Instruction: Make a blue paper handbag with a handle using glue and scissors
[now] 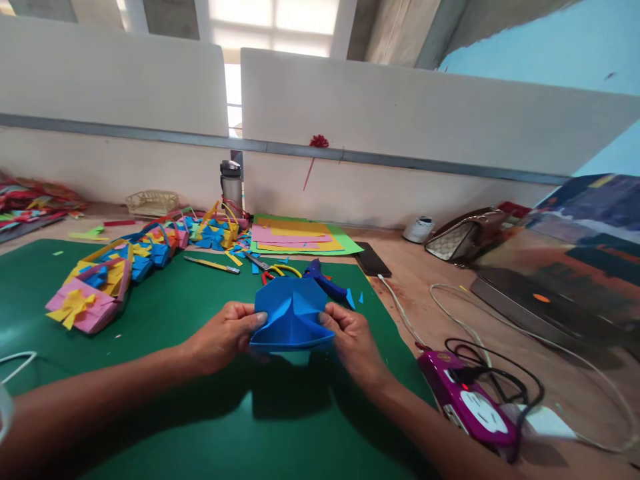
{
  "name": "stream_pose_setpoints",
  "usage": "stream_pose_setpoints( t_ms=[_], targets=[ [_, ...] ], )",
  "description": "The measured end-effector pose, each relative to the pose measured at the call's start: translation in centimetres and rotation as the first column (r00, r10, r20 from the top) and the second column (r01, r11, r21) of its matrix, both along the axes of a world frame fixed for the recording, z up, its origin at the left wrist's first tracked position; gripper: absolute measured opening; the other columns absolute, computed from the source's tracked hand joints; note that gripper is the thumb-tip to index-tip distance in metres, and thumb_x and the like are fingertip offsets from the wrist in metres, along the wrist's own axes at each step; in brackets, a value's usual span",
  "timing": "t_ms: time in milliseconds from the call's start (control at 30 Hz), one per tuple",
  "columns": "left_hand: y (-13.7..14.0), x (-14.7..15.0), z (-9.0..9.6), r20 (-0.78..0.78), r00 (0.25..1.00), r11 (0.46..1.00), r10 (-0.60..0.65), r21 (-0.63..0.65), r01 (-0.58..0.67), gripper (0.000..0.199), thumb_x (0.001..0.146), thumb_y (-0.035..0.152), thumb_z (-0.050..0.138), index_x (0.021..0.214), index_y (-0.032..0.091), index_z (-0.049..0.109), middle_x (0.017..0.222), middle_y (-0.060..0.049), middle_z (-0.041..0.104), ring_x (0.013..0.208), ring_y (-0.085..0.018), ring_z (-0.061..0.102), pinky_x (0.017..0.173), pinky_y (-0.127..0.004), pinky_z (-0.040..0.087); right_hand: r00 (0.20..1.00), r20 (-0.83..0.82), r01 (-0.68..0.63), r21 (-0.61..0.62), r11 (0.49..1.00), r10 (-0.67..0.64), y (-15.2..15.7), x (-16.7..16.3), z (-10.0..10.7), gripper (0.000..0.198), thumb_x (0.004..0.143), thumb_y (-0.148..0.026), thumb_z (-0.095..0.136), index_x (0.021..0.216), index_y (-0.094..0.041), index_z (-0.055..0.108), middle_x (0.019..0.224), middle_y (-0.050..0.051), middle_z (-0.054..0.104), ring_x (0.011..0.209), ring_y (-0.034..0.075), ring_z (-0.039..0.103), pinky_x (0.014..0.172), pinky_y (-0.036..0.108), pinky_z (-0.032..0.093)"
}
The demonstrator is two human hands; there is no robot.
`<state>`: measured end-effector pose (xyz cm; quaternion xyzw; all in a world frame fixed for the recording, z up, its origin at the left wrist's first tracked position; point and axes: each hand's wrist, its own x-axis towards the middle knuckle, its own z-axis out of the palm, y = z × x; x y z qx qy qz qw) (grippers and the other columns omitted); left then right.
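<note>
Evenly, the left hand (225,335) and right hand (357,340) pinch opposite sides of the folded blue paper (293,315) between closed thumbs and fingers, just below the frame's centre, its long lower fold running crosswise over the green mat (210,420), neither hand nearer.

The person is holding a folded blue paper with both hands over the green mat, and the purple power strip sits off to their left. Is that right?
Not quite: the purple power strip sits off to their right, as the head view shows. The left hand and right hand do hold the folded blue paper over the green mat.
</note>
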<state>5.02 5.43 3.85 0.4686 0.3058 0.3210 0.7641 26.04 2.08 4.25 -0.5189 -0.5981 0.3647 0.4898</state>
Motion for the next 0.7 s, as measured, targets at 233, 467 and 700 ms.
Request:
stream_pose_setpoints(
  t_ms=[233, 467, 700],
  targets=[
    [-1.0, 0.5, 0.8, -0.076, 0.994, 0.994, 0.081, 0.078, -0.075, 0.045, 0.066, 0.052, 0.068, 0.084, 0.011, 0.068, 0.067, -0.004, 0.063, 0.062, -0.015, 0.059, 0.06, -0.032, 0.055, 0.954, 0.122, 0.207, 0.391, 0.897, -0.273, -1.5, -0.1, 3.7, 0.011, 0.082, -0.028, 0.055, 0.082, -0.02, 0.062, 0.079, 0.001, 0.065, 0.075, 0.014, 0.06, 0.069, 0.024, 0.046],
    [-1.7, 1.1, -0.5, -0.015, 0.995, 0.993, 0.1, 0.056, -0.099, 0.036, 0.074, 0.044, 0.064, 0.087, 0.01, 0.068, 0.066, -0.002, 0.057, 0.061, -0.011, 0.051, 0.062, -0.03, 0.054, 0.81, 0.585, -0.224, 0.242, 0.944, 0.042, -2.8, -2.7, 3.5, 0.019, 0.086, -0.016, 0.048, 0.082, -0.018, 0.067, 0.075, 0.002, 0.068, 0.066, 0.012, 0.061, 0.063, 0.023, 0.043],
    [-2.4, 1.3, -0.8, 0.014, 0.996, 0.996, 0.086, -0.005, -0.086, 0.032, 0.077, 0.04, 0.062, 0.087, 0.01, 0.067, 0.062, 0.0, 0.051, 0.057, -0.01, 0.046, 0.061, -0.03, 0.053, 0.761, 0.648, -0.099, 0.074, 0.992, 0.027, -1.9, -2.6, 3.6, 0.01, 0.079, -0.016, 0.057, 0.075, -0.018, 0.066, 0.073, 0.003, 0.07, 0.065, 0.015, 0.062, 0.062, 0.027, 0.043]
  ],
)
